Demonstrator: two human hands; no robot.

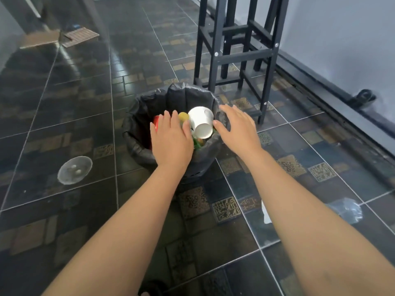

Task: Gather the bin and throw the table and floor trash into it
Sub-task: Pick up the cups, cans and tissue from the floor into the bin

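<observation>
My forearms reach forward and down from the bottom of the view, both bare. My left hand (171,142) hangs palm down over the bin (136,129), fingers straight and together, holding nothing. My right hand (237,129) is spread flat over the right rim, also empty; I cannot tell if it touches the liner. The bin stands on the floor just before the black stool (235,54), with a white cup (201,122) lying on top of other trash inside. I judge I'm between drops. A clear lid (74,169) lies to the left of the bin, and a wrapper (348,210) and a white scrap (266,212) lie near my right arm. Next I need to reach out and pinch one up.
</observation>
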